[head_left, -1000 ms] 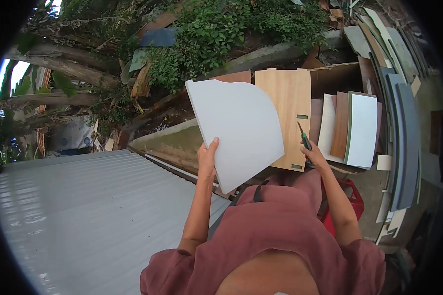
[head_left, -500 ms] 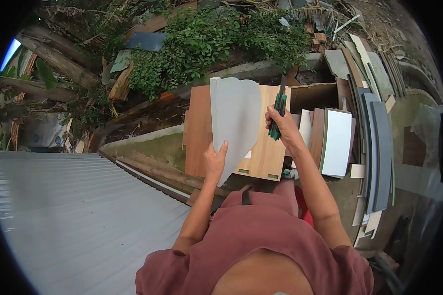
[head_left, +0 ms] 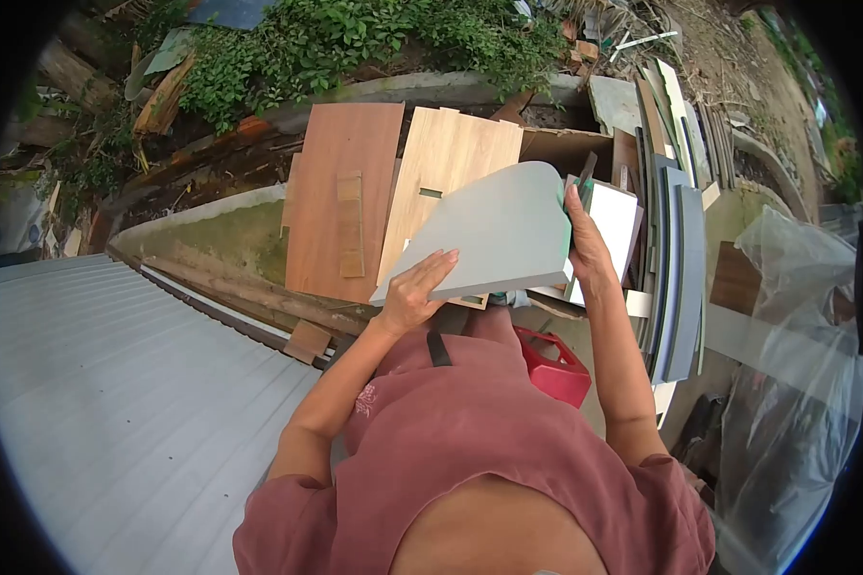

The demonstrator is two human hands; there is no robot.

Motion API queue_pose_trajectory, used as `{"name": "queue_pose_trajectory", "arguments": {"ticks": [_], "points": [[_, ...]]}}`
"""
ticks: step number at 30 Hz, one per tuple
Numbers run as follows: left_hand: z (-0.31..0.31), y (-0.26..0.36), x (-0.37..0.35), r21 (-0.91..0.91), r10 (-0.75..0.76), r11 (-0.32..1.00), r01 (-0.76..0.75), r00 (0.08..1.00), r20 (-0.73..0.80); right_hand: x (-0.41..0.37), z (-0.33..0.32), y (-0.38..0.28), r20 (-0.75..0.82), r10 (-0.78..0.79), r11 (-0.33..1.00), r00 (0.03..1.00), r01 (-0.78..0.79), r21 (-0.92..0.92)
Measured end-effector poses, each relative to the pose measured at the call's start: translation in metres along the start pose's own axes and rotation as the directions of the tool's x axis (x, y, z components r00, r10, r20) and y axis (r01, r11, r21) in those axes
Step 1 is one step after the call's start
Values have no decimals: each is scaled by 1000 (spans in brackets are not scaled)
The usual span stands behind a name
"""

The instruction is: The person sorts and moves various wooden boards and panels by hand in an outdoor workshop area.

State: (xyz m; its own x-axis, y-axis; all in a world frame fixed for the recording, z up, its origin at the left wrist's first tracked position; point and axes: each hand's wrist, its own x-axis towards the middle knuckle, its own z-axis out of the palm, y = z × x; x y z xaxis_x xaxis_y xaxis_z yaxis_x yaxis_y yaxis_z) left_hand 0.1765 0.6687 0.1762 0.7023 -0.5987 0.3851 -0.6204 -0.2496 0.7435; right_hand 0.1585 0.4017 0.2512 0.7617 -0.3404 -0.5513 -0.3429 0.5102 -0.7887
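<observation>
A grey board [head_left: 494,225] with one rounded corner is held tilted in front of my body. My left hand [head_left: 417,290] grips its lower left edge, fingers lying together across the face and the thumb hidden. At the board's right edge is my right hand [head_left: 588,240], thumb up against that edge. It also holds a green-and-black utility knife [head_left: 588,177], mostly hidden behind the board and hand; its dark tip points up.
Beyond the board lie a brown wood panel [head_left: 321,192] and a light wood panel [head_left: 451,153]. Long strips [head_left: 686,278] are stacked at right, near clear plastic sheeting [head_left: 786,383]. A red plastic stool [head_left: 554,369] stands by my legs; corrugated roofing [head_left: 153,402] spreads at left.
The grey board has turned from upright to a flatter slant and moved right. My right hand, with the knife, has come to its right edge. The camera view has shifted.
</observation>
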Motion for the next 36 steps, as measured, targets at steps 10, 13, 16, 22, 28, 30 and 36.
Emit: {"name": "queue_pose_trajectory", "arguments": {"ticks": [10, 13, 16, 22, 28, 30, 36], "points": [[33, -7, -74, -54, 107, 994, -96, 962, 250, -56, -53, 73, -85, 224, 972, 971, -229, -49], [36, -11, -83, -66, 112, 993, -97, 952, 284, -64, -54, 81, -99, 209, 974, 973, -216, -68], [36, -15, -89, -84, 130, 990, -109, 939, 317, -67, -52, 87, -112, 201, 973, 973, -211, -90], [30, -16, -95, -95, 81, 994, -54, 947, 309, -73, -34, 88, -151, 87, 988, 985, -105, -112], [-5, -3, -84, -59, -22, 998, 38, 968, 252, -70, -2, 85, 13, 106, 991, 994, -104, -81], [-19, 3, -82, -63, -36, 997, 52, 972, 233, -68, 14, 86, 66, 105, 994, 992, -102, -43], [-57, 22, -83, -62, -142, 987, 151, 981, 130, -52, 53, 101, 192, 58, 994, 980, -40, -97]]}}
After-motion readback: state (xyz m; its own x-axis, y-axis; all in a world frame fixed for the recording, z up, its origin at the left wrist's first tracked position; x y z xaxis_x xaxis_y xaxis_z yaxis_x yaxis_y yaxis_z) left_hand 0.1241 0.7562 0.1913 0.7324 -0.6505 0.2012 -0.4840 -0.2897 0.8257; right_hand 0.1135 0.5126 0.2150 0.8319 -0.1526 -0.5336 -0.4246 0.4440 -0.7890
